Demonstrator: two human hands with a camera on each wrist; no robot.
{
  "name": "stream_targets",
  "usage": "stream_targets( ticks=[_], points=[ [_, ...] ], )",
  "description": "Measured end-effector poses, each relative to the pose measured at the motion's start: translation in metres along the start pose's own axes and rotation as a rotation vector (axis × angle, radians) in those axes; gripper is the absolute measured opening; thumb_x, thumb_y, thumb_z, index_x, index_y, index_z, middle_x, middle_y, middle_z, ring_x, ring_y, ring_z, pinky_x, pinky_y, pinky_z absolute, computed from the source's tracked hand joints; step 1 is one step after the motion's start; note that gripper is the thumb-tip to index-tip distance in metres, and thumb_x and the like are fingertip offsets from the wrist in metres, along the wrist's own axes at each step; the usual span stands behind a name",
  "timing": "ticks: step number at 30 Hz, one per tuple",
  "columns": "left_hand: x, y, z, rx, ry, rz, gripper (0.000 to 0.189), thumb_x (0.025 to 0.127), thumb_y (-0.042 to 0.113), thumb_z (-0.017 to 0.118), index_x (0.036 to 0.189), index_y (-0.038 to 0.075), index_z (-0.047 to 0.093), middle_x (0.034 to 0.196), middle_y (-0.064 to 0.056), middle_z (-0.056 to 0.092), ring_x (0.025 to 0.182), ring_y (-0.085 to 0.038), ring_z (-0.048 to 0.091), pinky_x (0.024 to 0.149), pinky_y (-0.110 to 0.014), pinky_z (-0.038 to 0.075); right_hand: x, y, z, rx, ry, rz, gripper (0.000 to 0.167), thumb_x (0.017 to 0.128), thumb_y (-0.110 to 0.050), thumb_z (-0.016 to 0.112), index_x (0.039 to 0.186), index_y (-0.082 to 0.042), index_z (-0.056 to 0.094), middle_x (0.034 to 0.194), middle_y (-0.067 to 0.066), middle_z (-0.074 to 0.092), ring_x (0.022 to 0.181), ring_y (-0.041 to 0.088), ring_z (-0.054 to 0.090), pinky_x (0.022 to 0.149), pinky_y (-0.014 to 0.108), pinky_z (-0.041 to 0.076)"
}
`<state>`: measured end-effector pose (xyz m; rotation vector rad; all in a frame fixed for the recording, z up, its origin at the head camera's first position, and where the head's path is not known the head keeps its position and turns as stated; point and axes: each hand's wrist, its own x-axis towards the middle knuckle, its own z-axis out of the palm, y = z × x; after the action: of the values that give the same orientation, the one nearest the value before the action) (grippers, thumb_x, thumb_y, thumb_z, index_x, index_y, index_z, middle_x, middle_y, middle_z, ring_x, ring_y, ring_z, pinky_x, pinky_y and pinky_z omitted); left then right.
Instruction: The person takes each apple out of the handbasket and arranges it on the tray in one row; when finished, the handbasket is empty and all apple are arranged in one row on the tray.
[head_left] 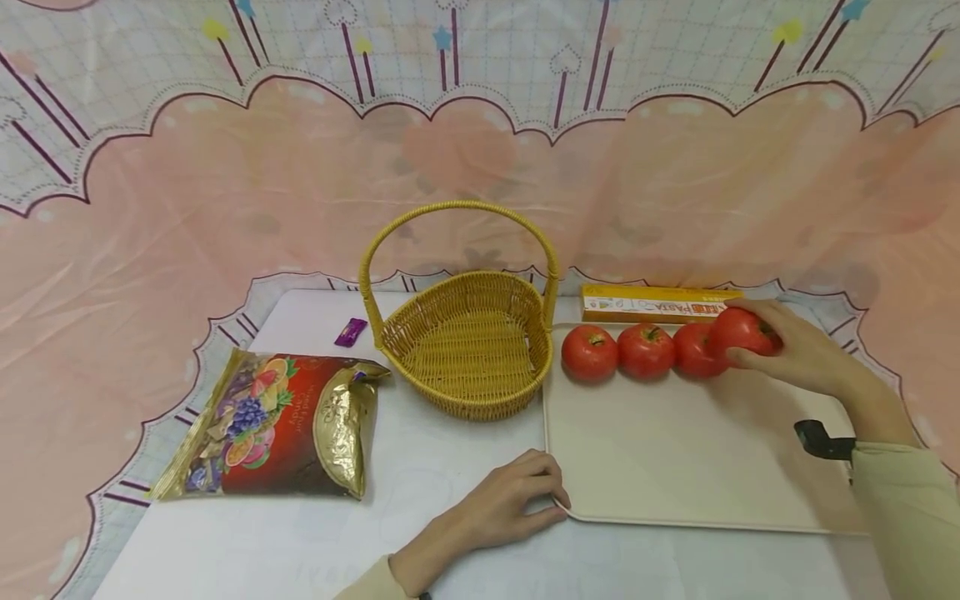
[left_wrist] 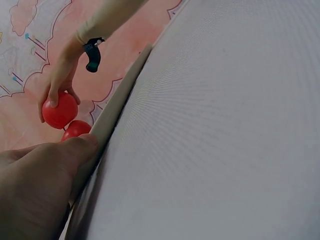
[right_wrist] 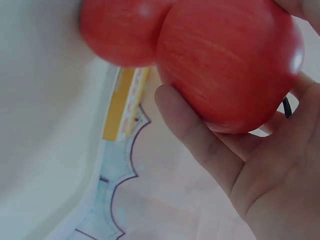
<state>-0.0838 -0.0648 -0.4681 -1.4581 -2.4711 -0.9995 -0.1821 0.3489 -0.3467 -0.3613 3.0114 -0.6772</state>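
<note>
My right hand (head_left: 787, 346) grips a red apple (head_left: 741, 333), its fingers and thumb spread round the fruit, close over the right end of a row. In the right wrist view the held apple (right_wrist: 230, 65) overlaps another red apple (right_wrist: 117, 32). Three apples make up that row along the back of a cream tray (head_left: 675, 450): a left one (head_left: 589, 353), a middle one (head_left: 646, 351) and a right one (head_left: 696, 350), partly hidden. At the tray's front left corner, my left hand (head_left: 506, 500) holds the rim with curled fingers; its thumb (left_wrist: 80, 150) shows on the edge.
A yellow wicker basket (head_left: 468, 404) with a tall handle stands left of the tray. Further left lie a red and gold candy bag (head_left: 281, 425) and a small purple wrapped candy (head_left: 350, 332). Behind the apples is a yellow pasta box (head_left: 637, 304), near the pink patterned cloth (head_left: 450, 183).
</note>
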Motion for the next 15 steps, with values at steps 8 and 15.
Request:
stream_targets(
  ticks=[8, 15],
  points=[
    [0.000, 0.000, 0.001, 0.002, -0.004, -0.002, 0.004, 0.089, 0.027, 0.066, 0.092, 0.025, 0.067, 0.100, 0.015, 0.052, 0.103, 0.001, 0.047, 0.087, -0.006, 0.038, 0.001, 0.014, -0.002, 0.048, -0.005, -0.001, 0.074, 0.084, -0.037, 0.067, 0.145, -0.016, 0.031, 0.136, 0.025, 0.036, 0.114, 0.046, 0.038, 0.083, 0.069, 0.038],
    [0.000, -0.002, 0.000, 0.008, -0.010, 0.004, 0.005, 0.089, 0.028, 0.065, 0.093, 0.025, 0.067, 0.099, 0.015, 0.052, 0.103, 0.001, 0.047, 0.087, -0.007, 0.039, 0.002, 0.022, -0.005, 0.065, 0.001, -0.008, 0.071, 0.085, -0.034, 0.067, 0.144, -0.015, 0.031, 0.136, 0.025, 0.036, 0.114, 0.046, 0.037, 0.082, 0.068, 0.038]
  ],
)
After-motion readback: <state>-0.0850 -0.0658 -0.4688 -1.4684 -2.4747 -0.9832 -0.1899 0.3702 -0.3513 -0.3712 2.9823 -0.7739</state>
